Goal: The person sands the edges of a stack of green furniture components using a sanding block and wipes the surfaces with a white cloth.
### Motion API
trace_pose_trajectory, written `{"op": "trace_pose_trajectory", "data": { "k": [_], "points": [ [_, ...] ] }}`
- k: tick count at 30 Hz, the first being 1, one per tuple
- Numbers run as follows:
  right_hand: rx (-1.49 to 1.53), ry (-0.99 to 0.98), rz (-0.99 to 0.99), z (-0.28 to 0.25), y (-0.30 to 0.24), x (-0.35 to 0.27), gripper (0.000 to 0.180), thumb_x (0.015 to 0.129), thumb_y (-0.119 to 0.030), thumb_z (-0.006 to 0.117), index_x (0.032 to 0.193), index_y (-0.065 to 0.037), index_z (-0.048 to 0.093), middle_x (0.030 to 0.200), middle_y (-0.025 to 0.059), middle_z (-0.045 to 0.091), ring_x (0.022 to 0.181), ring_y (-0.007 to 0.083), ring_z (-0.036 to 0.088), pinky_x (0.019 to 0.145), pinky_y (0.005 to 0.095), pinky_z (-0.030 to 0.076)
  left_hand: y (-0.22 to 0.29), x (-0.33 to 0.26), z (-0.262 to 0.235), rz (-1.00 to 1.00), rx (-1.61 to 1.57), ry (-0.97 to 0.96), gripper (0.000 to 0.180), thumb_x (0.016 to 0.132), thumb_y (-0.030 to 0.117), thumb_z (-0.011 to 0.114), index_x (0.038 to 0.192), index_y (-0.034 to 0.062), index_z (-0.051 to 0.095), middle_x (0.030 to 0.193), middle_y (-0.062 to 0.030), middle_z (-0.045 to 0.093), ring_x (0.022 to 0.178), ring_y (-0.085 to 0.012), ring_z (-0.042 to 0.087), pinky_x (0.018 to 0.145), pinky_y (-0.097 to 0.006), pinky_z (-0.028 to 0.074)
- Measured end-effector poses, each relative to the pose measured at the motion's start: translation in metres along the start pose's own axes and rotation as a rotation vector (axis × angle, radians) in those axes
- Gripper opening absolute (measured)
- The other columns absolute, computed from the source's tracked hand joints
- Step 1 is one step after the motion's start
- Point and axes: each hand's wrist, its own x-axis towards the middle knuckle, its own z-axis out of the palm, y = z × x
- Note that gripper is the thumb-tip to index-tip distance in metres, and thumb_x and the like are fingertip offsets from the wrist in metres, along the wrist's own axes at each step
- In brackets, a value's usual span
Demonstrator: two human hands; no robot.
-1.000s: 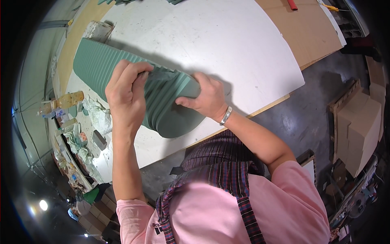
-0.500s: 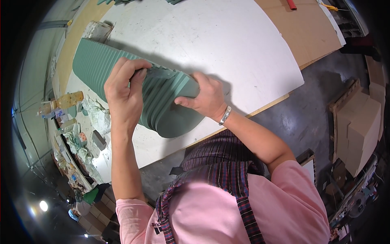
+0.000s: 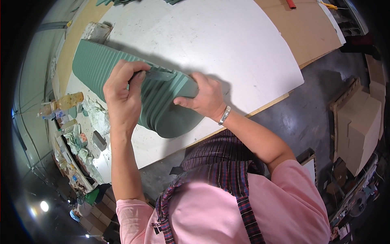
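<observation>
Ribbed piece: 1 long green ribbed slab [image 3: 101, 67], lying across the white worktop [image 3: 227, 44], its rounded end near the worktop's front edge.
Tool: 1 thin flat grey blade [image 3: 159, 75], lying along the top of the ribs between the 2 hands.
Left hand: left hand [image 3: 122, 95] sits on top of the slab, wrist bent, forearm coming straight up from the lower edge. Grip is curled tight, fingers pinching the blade's near end, pretty much pressed together around it.
Right hand: right hand [image 3: 205, 97] is on the slab's right side, thumb under the edge and fingers laid over the top, so the grip is clamped on the slab. 1 silver bracelet [image 3: 224, 116] on that wrist.
Bottles: 1 bottle of yellowish liquid [image 3: 67, 101] on the left end of the worktop, with a clutter of crumpled rags and small jars just beside it, too jumbled to count.
Block: 1 small dark block [image 3: 98, 140] near the rags.
Boxes: a stack of cardboard boxes [image 3: 361, 126] on the floor at the right, well apart from the worktop.
</observation>
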Motion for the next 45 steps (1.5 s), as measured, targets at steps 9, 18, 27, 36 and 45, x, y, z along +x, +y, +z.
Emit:
{"op": "trace_pose_trajectory", "data": {
  "k": [9,18,27,36,45],
  "points": [
    [0.019,-0.019,0.003,-0.0009,0.0003,0.0001,0.083,0.069,-0.08,0.063,0.085,0.001,0.056,0.068,0.0134,0.058,0.058,0.0275,0.061,0.054,0.0352,0.051,-0.0016,-0.0026,-0.004,0.007,0.018,0.01,0.016,0.081,-0.011,0.057,0.09,0.0004,0.065,0.076,-0.0074,0.055,0.066,-0.0175,0.051,0.061,-0.027,0.04],
    [0.02,-0.028,-0.001,0.0,0.0009,-0.0002,0.084,0.069,-0.08,0.063,0.087,0.002,0.057,0.068,0.0136,0.058,0.058,0.0278,0.061,0.054,0.0351,0.051,-0.0037,-0.0042,-0.0025,0.01,-0.014,0.015,0.016,0.081,-0.011,0.057,0.089,0.0,0.065,0.076,-0.0071,0.056,0.067,-0.0171,0.052,0.061,-0.027,0.04],
    [0.02,-0.035,0.02,0.0,0.0,-0.0006,0.084,0.068,-0.08,0.063,0.088,0.002,0.058,0.069,0.0138,0.059,0.058,0.0279,0.062,0.054,0.0356,0.052,-0.0007,-0.0036,-0.0026,0.016,0.013,0.009,0.015,0.08,-0.011,0.058,0.089,0.0001,0.065,0.077,-0.0071,0.056,0.067,-0.0174,0.052,0.061,-0.027,0.04],
    [0.026,-0.019,0.016,-0.0002,-0.0003,0.0001,0.084,0.067,-0.081,0.063,0.086,0.0,0.057,0.069,0.0134,0.059,0.058,0.0285,0.062,0.053,0.0359,0.051,0.0034,0.0008,0.0019,0.03,0.032,0.028,0.017,0.08,-0.011,0.058,0.089,0.0006,0.065,0.074,-0.0071,0.053,0.066,-0.0173,0.051,0.06,-0.027,0.04],
    [0.009,-0.019,0.007,0.0011,0.0015,-0.001,0.085,0.068,-0.082,0.061,0.087,0.001,0.057,0.069,0.0143,0.06,0.059,0.0285,0.063,0.054,0.0356,0.052,-0.0031,-0.0037,-0.0042,0.003,0.026,0.009,0.016,0.08,-0.012,0.057,0.089,0.0,0.065,0.075,-0.0064,0.053,0.066,-0.0159,0.049,0.06,-0.027,0.039]
  ]
}}
